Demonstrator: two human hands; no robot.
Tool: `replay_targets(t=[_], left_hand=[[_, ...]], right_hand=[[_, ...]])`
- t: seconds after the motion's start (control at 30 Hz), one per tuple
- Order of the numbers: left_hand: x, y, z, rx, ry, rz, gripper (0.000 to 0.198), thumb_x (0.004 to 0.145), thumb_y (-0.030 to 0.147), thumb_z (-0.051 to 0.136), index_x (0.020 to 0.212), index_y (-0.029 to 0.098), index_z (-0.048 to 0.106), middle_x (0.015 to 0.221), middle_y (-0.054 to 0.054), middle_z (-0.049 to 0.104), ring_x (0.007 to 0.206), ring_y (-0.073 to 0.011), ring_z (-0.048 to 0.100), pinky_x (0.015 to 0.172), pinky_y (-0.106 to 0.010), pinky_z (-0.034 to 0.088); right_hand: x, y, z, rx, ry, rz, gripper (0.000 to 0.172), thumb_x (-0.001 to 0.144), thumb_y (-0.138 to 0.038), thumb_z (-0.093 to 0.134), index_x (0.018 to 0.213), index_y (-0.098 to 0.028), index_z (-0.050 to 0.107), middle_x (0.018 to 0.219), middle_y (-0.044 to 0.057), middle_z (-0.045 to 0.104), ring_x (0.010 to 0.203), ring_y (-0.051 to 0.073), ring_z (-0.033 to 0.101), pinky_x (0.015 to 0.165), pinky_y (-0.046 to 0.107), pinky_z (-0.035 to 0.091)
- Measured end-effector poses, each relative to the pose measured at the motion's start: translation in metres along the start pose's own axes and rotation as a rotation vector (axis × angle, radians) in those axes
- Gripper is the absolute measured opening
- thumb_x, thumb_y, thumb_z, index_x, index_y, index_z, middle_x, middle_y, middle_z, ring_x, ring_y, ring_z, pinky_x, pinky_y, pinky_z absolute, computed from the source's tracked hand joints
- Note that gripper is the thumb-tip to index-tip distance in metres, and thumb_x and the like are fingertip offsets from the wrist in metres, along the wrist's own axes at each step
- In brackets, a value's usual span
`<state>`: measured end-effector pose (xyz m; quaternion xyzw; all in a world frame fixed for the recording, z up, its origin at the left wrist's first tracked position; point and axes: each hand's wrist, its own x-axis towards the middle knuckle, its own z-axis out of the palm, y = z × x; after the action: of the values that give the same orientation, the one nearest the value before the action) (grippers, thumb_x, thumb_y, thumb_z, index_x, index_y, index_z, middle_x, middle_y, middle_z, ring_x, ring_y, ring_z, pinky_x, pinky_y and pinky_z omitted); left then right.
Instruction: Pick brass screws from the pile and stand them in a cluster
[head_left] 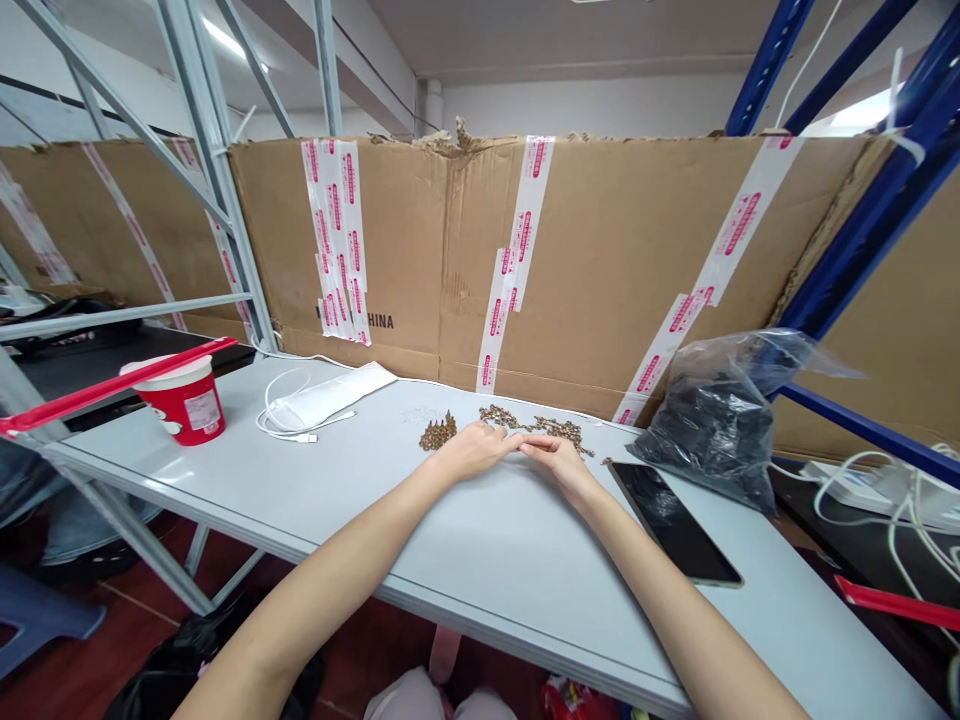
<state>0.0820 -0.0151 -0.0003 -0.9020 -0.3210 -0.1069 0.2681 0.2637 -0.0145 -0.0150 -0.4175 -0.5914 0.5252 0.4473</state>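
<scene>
Resting my left grip (472, 450) and right grip (559, 465) open and touching each other on the white worktop (487, 570), I am risking scattering the small brown metal pieces (536, 425) just beyond them if I drag across them.

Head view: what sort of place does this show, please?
Probably a warehouse or storeroom used as a small workspace: blue steel shelving racks, large taped cardboard sheets, and a white work table.

Your bare forearms (322, 590) angle inward, and your left hand (472, 450) and right hand (559, 465) rest palm-down on the table (480, 560), fingertips basically touching.
</scene>
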Motion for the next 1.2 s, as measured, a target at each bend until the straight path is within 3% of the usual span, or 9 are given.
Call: replay_targets(t=[0.1,0.3,0.53,0.97,1.2], left_hand=[[0.000,0.000,0.002,0.003,0.034,0.005,0.016,0.091,0.020,0.032,0.097,0.018,0.047,0.075,-0.003,0.059,0.066,-0.0140,0.059,0.062,-0.025,0.039],[0.001,0.000,0.005,-0.029,0.082,-0.040,0.035,0.090,0.045,0.027,0.090,0.016,0.047,0.072,-0.004,0.059,0.065,-0.0157,0.059,0.059,-0.026,0.039],[-0.001,-0.001,0.004,-0.009,0.067,0.006,0.017,0.091,0.020,0.032,0.098,0.019,0.048,0.074,-0.003,0.057,0.066,-0.0136,0.057,0.061,-0.025,0.038],[-0.001,0.003,0.006,-0.007,0.193,-0.068,0.025,0.092,0.029,0.030,0.089,0.018,0.053,0.072,-0.003,0.058,0.067,-0.0142,0.057,0.059,-0.026,0.035],[0.003,0.008,0.006,-0.197,0.191,-0.214,0.036,0.093,0.039,0.023,0.085,0.017,0.050,0.073,0.000,0.060,0.065,-0.0119,0.057,0.059,-0.023,0.036]], right_hand=[[-0.001,-0.001,0.002,0.006,-0.015,0.001,0.036,0.053,-0.042,0.074,0.080,-0.018,0.071,0.089,0.009,0.068,0.087,0.022,0.058,0.085,0.036,0.039],[-0.004,-0.004,0.005,0.018,-0.018,0.026,0.032,0.055,-0.040,0.073,0.076,-0.016,0.070,0.081,0.007,0.067,0.079,0.018,0.057,0.080,0.032,0.039],[-0.005,-0.008,0.004,-0.024,0.016,0.003,0.030,0.057,-0.040,0.069,0.076,-0.017,0.069,0.082,0.007,0.067,0.079,0.019,0.056,0.076,0.032,0.039],[-0.004,-0.010,0.008,0.049,0.046,0.023,0.031,0.052,-0.038,0.073,0.074,-0.017,0.069,0.074,0.005,0.066,0.062,0.013,0.050,0.063,0.029,0.036],[-0.006,-0.017,0.010,0.073,0.096,-0.015,0.030,0.050,-0.036,0.075,0.071,-0.016,0.069,0.071,0.004,0.064,0.061,0.012,0.049,0.061,0.027,0.035]])
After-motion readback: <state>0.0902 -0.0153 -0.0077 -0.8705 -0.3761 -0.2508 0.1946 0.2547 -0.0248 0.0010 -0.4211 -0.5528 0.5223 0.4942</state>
